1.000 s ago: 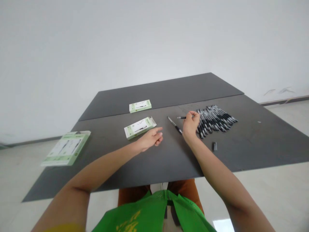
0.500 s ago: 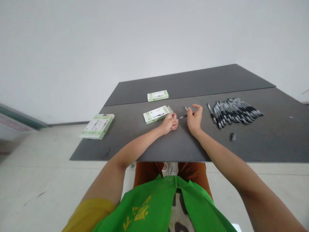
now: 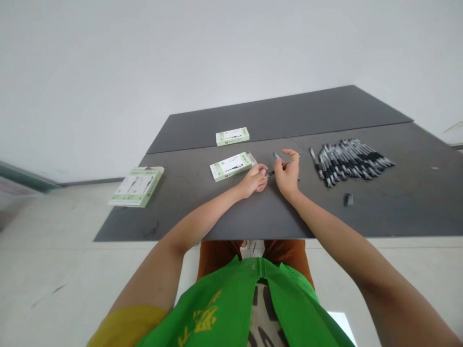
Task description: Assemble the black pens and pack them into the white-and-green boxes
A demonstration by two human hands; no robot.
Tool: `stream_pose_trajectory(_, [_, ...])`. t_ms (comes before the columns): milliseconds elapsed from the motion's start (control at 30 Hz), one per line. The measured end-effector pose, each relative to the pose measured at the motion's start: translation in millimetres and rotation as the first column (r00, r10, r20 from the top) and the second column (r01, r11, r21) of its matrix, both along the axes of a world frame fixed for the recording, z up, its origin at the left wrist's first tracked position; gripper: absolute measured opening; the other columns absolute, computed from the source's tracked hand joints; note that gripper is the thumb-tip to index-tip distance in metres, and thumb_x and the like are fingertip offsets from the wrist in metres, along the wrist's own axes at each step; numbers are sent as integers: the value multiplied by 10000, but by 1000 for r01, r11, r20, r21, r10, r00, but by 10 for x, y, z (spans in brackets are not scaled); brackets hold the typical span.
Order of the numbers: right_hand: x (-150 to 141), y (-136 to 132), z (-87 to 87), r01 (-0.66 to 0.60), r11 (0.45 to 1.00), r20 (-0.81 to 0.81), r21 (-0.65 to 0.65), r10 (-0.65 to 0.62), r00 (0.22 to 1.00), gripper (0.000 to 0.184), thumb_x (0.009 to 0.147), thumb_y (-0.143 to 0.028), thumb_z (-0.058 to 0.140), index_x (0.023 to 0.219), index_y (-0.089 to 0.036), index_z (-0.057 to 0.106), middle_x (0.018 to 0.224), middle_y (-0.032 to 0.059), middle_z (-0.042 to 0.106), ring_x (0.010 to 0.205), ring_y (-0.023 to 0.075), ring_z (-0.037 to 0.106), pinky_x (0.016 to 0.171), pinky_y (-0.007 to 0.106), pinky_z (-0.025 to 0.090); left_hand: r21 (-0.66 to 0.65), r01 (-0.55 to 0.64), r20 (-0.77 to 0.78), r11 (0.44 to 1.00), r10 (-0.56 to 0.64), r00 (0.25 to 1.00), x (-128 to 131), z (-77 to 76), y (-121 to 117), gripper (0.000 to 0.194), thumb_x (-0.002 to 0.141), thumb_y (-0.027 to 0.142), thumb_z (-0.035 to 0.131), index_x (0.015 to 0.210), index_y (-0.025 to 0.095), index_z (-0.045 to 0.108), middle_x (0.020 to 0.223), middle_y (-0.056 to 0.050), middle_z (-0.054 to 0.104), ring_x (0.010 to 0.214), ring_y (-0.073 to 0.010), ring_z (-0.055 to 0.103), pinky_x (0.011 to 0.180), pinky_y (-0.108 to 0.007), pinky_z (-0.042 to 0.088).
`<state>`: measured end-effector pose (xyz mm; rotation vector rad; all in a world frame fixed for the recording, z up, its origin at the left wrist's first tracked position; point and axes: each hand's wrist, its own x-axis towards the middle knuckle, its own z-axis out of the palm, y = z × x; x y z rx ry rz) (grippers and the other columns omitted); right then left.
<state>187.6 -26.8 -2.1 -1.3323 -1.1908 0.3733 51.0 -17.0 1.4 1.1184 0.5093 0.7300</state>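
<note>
My right hand (image 3: pixel 288 177) grips a black-and-clear pen (image 3: pixel 272 173), its index finger raised. The pen points left, and its end meets the pinched fingers of my left hand (image 3: pixel 255 180). Those fingers close round the pen's tip end, where the exact part is hidden. Behind my right hand, another pen (image 3: pixel 277 155) lies on the table, mostly covered. Just beyond my left hand sits a green-and-white pen box (image 3: pixel 231 166) with its right end flap open.
Many capped pens (image 3: pixel 352 161) lie side by side at the right. A loose dark cap (image 3: pixel 348 199) is nearer the front edge. A second small box (image 3: pixel 232 136) lies farther back, and a larger box (image 3: pixel 137 186) overhangs the left edge of the grey table (image 3: pixel 202 212).
My hands have come together: the pen in my right hand has moved left until its tip end reached my left fingers, which pinched a tiny pale piece half a second ago. The view has shifted.
</note>
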Motion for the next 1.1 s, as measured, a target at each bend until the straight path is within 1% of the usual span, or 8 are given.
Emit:
stream_pose_trajectory(233, [-95, -81, 25, 71, 997, 151, 12, -72, 986, 311, 864, -363, 521, 1117, -209, 426, 629, -61, 522, 515, 148, 520, 570, 282, 400, 61, -97, -51, 993, 100, 994, -19, -29, -20, 432, 866, 523, 603, 1071, 232, 358, 497, 147, 357, 381, -79, 445, 430, -160, 307])
stream_pose_trajectory(367, [-115, -110, 41, 130, 991, 219, -25, -122, 968, 340, 888, -395, 479, 1154, -191, 419, 679, -19, 588, 556, 176, 566, 604, 307, 414, 92, -165, -22, 982, 168, 986, -31, -48, 11, 667, 802, 483, 702, 1254, 197, 304, 593, 108, 527, 558, -115, 598, 631, -258, 475])
stream_pose_trajectory(500, [-112, -150, 82, 150, 986, 260, -73, -126, 957, 373, 916, -396, 426, 1209, -166, 400, 742, 28, 628, 623, 201, 606, 654, 326, 431, 198, -229, -22, 953, 238, 971, -24, -43, 35, 731, 740, 338, 788, 1281, 170, 326, 654, 90, 567, 716, -109, 627, 810, -282, 462])
stream_pose_trajectory(600, [-107, -165, 115, 161, 980, 291, -113, -122, 949, 377, 923, -366, 408, 1239, -162, 387, 755, 36, 634, 652, 213, 621, 672, 328, 434, 302, -258, -55, 918, 287, 956, -2, -47, 41, 672, 712, 212, 797, 1236, 171, 379, 639, 94, 542, 873, -129, 636, 887, -275, 427])
stream_pose_trajectory(833, [-101, -162, 150, 147, 978, 256, -145, -107, 961, 441, 910, -333, 421, 1319, -170, 387, 699, -1, 592, 588, 191, 573, 660, 323, 442, 527, -342, -235, 778, 520, 821, 40, -58, -17, 560, 714, 96, 722, 1191, 182, 441, 650, 75, 546, 753, -130, 602, 780, -243, 420])
stream_pose_trajectory(900, [-102, -171, 157, 124, 981, 232, -148, -87, 969, 462, 911, -340, 420, 1341, -174, 392, 707, 1, 583, 574, 183, 548, 656, 331, 445, 617, -305, -285, 726, 567, 773, 30, -36, -47, 495, 722, 93, 703, 1163, 188, 500, 666, 57, 569, 736, -138, 592, 756, -240, 407])
stream_pose_trajectory(1033, [-102, -164, 165, 93, 985, 186, -147, -65, 980, 494, 909, -380, 440, 1360, -182, 400, 752, 12, 586, 586, 167, 518, 674, 343, 452, 740, -170, -381, 651, 614, 691, 2, 8, -82, 120, 790, 145, 649, 902, 189, 651, 773, -15, 662, 743, -158, 588, 732, -248, 384])
stream_pose_trajectory(1100, [-111, -143, 170, 81, 984, 184, -158, -51, 982, 534, 903, -408, 466, 1381, -182, 393, 777, 23, 601, 599, 165, 520, 685, 343, 453, 775, -138, -404, 617, 651, 643, -8, 26, -89, 88, 845, 189, 601, 863, 198, 687, 829, -42, 693, 787, -183, 603, 734, -259, 380])
